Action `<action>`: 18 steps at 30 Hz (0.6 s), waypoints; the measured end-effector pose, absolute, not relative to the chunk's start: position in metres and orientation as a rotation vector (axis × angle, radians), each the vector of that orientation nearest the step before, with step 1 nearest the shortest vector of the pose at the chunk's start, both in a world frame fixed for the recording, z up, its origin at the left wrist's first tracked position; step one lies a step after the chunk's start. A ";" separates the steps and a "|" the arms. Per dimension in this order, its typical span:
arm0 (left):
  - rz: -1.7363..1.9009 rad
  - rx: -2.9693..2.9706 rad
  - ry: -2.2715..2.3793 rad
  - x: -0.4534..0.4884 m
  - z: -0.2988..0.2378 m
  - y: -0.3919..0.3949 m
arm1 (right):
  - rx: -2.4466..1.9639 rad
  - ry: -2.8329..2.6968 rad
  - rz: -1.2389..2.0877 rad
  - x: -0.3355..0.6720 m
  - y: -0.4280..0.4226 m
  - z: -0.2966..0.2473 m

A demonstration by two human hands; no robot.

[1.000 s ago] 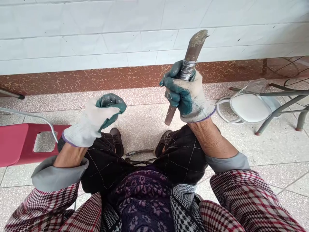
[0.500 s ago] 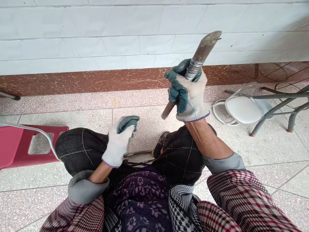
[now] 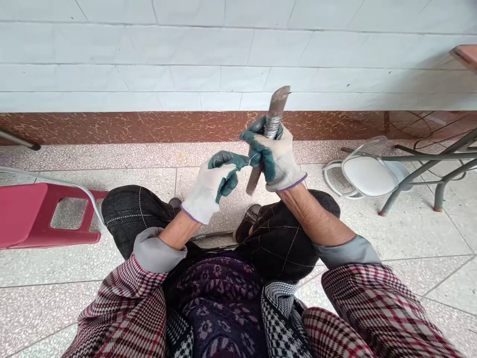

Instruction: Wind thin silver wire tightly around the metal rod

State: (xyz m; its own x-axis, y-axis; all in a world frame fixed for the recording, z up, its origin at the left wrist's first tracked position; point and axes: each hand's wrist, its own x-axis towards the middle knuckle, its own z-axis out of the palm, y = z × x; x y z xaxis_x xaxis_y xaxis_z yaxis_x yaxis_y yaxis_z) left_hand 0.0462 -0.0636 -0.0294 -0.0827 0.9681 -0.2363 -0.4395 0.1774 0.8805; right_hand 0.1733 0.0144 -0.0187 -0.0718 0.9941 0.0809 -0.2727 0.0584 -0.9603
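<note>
My right hand (image 3: 278,156), in a white glove with a green coated palm, is closed round a brown wooden stick (image 3: 278,100) held at a slant. The stick's top end is cut at an angle. Silvery wire (image 3: 273,127) is wound in a tight coil round the stick, just above my fist. My left hand (image 3: 214,181), gloved alike, is beside the right one, its thumb and forefinger pinching a thin loose end of wire (image 3: 254,158) that curves toward the right fingers. Part of this wire is hidden by the gloves.
On the floor between my feet lies another stick (image 3: 214,234) with wire on it. A red plastic stool (image 3: 74,237) lies to the left, with a pale cable across it. To the right are a white round-topped item (image 3: 368,174) and grey metal legs (image 3: 406,191). A tiled wall (image 3: 186,44) rises ahead.
My left hand has moved up and right to the right hand and now pinches the wire. My right hand has come down and left with the stick, which stands more upright.
</note>
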 end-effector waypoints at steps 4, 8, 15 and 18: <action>1.283 0.706 0.867 0.033 -0.026 -0.089 | -0.871 -1.026 1.226 0.184 0.040 -0.019; 1.192 0.648 0.860 0.013 -0.015 -0.122 | -0.874 -0.983 1.113 0.210 0.069 -0.020; 1.101 0.687 1.325 -0.034 -0.002 -0.172 | -0.958 -0.916 0.941 0.250 0.111 -0.027; 1.058 0.729 1.466 -0.049 0.000 -0.179 | -0.978 -0.893 0.956 0.244 0.114 -0.032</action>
